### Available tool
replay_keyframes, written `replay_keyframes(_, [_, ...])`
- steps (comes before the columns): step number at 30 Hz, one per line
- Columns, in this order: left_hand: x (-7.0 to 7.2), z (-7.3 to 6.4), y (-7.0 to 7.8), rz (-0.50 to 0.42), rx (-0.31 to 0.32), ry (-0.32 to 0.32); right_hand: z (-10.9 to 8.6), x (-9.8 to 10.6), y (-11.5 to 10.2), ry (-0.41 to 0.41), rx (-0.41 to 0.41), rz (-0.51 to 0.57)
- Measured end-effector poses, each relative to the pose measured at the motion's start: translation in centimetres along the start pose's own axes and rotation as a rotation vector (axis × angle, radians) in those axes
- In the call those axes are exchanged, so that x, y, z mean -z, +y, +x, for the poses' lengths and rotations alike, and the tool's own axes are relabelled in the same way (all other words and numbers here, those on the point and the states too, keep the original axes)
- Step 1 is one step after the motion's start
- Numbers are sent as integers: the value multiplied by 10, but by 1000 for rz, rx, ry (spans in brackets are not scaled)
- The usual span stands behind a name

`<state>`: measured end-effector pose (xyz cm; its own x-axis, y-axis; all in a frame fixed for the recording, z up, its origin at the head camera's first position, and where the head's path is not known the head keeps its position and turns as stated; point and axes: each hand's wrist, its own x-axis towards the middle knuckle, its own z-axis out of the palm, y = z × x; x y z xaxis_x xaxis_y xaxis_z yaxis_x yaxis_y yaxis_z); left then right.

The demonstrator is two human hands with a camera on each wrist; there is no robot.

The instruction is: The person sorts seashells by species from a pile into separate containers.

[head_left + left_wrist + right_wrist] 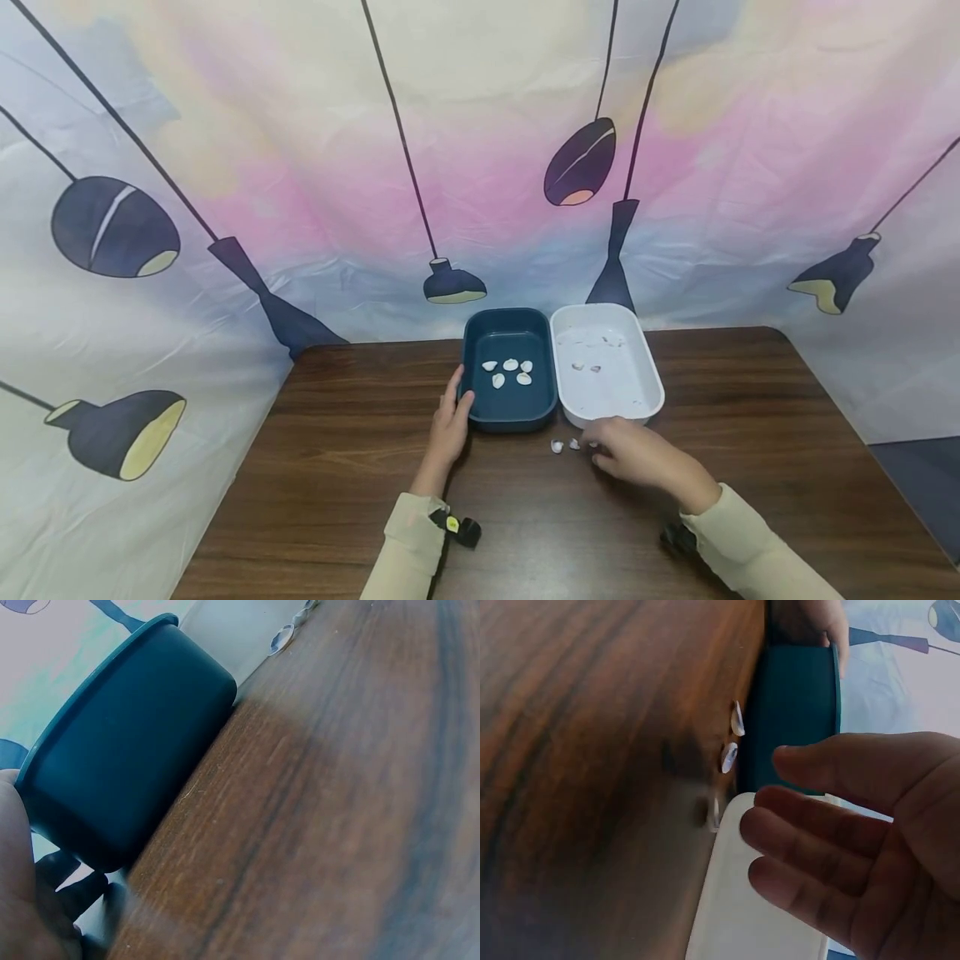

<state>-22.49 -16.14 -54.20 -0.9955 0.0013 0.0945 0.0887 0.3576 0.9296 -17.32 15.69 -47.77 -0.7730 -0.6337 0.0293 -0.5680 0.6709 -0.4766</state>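
My left hand (448, 423) rests against the left side of a dark teal tray (510, 421), its fingers along the wall and thumb by the front corner. Several white seashells (498, 381) lie inside this tray. In front of the white tray (651, 387), my right hand (630, 450) hovers close over the table, with nothing between its loosely bent fingers (810, 892). Near its fingertips, three small seashells (729, 757) lie in a row on the wood. One of them (557, 447) is just in front of the teal tray's right corner.
The two trays stand side by side at the back of the brown wooden table (345, 467). Two shells (596, 369) and small fragments lie in the white tray. Behind the table hangs a cloth (322, 167) printed with lamps.
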Motion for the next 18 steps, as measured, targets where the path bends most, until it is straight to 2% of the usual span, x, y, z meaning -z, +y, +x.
replay_keyframes(11, [0,1,-1,-1,-15,-3,-5,-11,2,-25,-4,-65])
replay_keyframes(18, [0,0,-1,-2,-1,-4,-2,-17,9,35,81,-45])
